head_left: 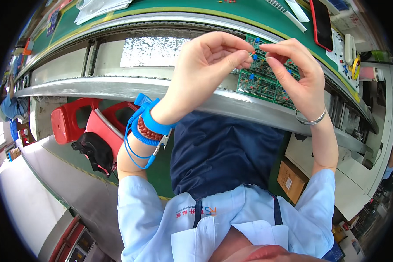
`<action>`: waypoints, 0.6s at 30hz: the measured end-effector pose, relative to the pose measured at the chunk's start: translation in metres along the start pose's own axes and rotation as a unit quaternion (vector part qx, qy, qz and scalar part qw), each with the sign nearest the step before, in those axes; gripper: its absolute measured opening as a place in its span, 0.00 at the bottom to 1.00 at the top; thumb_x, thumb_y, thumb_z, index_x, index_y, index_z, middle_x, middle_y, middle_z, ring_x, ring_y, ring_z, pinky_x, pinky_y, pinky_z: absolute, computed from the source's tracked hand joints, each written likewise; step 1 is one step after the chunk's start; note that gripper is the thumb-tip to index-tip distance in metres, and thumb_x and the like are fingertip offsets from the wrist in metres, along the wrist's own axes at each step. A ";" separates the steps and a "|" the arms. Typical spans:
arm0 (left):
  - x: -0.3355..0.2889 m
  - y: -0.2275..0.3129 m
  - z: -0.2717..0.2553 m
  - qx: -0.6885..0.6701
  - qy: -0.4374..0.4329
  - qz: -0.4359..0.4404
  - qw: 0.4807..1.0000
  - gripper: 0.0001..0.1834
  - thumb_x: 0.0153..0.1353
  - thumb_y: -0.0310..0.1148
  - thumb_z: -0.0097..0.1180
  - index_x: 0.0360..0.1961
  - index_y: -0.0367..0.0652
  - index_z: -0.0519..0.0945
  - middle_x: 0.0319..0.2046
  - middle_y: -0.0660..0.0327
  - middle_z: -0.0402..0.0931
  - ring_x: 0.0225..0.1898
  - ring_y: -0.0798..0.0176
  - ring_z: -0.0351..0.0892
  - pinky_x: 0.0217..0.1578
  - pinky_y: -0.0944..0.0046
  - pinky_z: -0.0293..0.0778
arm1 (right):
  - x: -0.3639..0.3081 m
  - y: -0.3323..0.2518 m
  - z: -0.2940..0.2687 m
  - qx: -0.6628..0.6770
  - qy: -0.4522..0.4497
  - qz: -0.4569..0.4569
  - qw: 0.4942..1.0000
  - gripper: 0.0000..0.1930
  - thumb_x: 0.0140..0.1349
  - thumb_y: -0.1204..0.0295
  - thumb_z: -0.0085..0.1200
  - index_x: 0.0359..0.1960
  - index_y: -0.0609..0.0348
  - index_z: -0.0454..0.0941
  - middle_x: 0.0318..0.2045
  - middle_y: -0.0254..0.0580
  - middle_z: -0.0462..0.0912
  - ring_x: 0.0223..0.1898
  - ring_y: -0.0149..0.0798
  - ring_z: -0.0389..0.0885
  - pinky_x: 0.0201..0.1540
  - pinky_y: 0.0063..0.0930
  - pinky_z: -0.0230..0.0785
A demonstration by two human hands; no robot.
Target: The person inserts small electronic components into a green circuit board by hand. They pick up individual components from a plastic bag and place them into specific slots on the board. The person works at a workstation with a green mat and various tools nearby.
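Observation:
My left hand [204, 65] is closed in a pinch above the green circuit boards [258, 88]. Between its fingertips shows a small red-tipped electronic component [253, 53]. My right hand [305, 70] hovers over the right part of the same boards, its thumb and index finger curved with a gap between them. Nothing shows in that gap. Blue block-shaped parts [252, 77] and rows of small components stand on the boards, which sit between the metal rails of a conveyor. My hands hide part of the boards.
The conveyor's near metal rail [131, 87] runs across in front of me. Left of the boards lies a silvery sheet [150, 51]. On the green bench top stand a red-edged phone [321, 24], a white strip [286, 14] and papers [101, 9]. Red stools [65, 122] are below left.

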State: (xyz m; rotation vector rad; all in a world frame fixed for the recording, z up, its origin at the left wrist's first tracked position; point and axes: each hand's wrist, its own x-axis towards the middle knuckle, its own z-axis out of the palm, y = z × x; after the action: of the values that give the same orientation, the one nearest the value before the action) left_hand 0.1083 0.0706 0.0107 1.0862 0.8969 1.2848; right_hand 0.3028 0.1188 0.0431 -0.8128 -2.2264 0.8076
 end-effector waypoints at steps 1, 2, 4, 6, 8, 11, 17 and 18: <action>-0.004 -0.003 0.001 -0.004 0.003 0.004 1.000 0.09 0.61 0.23 0.54 0.42 0.32 0.75 0.36 0.58 0.79 0.39 0.69 0.79 0.42 0.70 0.75 | -0.001 0.000 0.003 0.005 -0.006 -0.004 1.000 0.10 0.56 0.80 0.55 0.40 0.62 0.80 0.31 0.39 0.78 0.33 0.32 0.76 0.36 0.22 0.68; -0.007 -0.006 0.003 -0.009 0.005 0.008 1.000 0.09 0.61 0.23 0.54 0.42 0.32 0.74 0.37 0.57 0.78 0.39 0.68 0.79 0.42 0.71 0.75 | -0.002 0.000 0.006 0.006 -0.007 -0.004 1.000 0.10 0.55 0.80 0.55 0.40 0.62 0.80 0.32 0.39 0.78 0.33 0.32 0.76 0.36 0.22 0.68; -0.013 -0.008 0.005 -0.008 0.011 0.012 1.000 0.10 0.61 0.23 0.54 0.43 0.33 0.71 0.36 0.57 0.77 0.39 0.68 0.79 0.42 0.70 0.76 | -0.004 -0.002 0.008 0.010 -0.021 -0.002 1.000 0.10 0.54 0.80 0.56 0.39 0.62 0.80 0.31 0.39 0.78 0.33 0.33 0.76 0.36 0.22 0.69; -0.018 -0.010 0.006 -0.011 0.003 0.019 1.000 0.10 0.61 0.23 0.54 0.42 0.34 0.69 0.35 0.56 0.77 0.39 0.68 0.79 0.42 0.70 0.76 | -0.005 -0.003 0.011 0.004 -0.029 -0.011 1.000 0.10 0.53 0.82 0.57 0.37 0.62 0.80 0.31 0.39 0.78 0.32 0.33 0.77 0.35 0.23 0.69; -0.019 -0.012 0.005 -0.016 -0.009 0.024 1.000 0.09 0.61 0.22 0.53 0.41 0.34 0.67 0.34 0.57 0.76 0.38 0.68 0.79 0.42 0.70 0.76 | -0.006 -0.005 0.011 -0.005 -0.038 -0.015 0.999 0.09 0.52 0.82 0.57 0.37 0.62 0.81 0.31 0.39 0.78 0.32 0.33 0.77 0.35 0.23 0.69; -0.022 -0.014 0.004 -0.060 -0.014 -0.005 0.998 0.09 0.61 0.22 0.53 0.40 0.34 0.67 0.34 0.57 0.76 0.38 0.68 0.78 0.42 0.70 0.76 | -0.006 -0.007 0.012 -0.004 -0.051 -0.009 0.999 0.08 0.52 0.82 0.57 0.35 0.63 0.80 0.30 0.39 0.78 0.32 0.32 0.77 0.35 0.23 0.69; -0.028 -0.025 0.002 0.069 -0.009 0.080 0.994 0.09 0.59 0.19 0.54 0.39 0.34 0.69 0.34 0.58 0.76 0.37 0.68 0.78 0.41 0.69 0.74 | -0.005 -0.007 0.013 0.033 -0.106 0.061 0.992 0.05 0.53 0.80 0.57 0.32 0.62 0.79 0.28 0.36 0.78 0.29 0.29 0.74 0.32 0.20 0.65; -0.030 -0.027 0.003 0.095 0.000 0.094 0.991 0.09 0.58 0.18 0.55 0.38 0.34 0.69 0.34 0.58 0.76 0.37 0.68 0.78 0.41 0.69 0.74 | -0.005 -0.006 0.013 0.044 -0.119 0.085 0.988 0.04 0.53 0.79 0.57 0.32 0.62 0.79 0.28 0.35 0.77 0.29 0.28 0.73 0.31 0.20 0.64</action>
State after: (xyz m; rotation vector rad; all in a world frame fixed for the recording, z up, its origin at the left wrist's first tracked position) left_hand 0.1155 0.0414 -0.0165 1.3454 0.9493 1.3739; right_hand 0.2945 0.1075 0.0373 -0.9131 -2.3296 1.1288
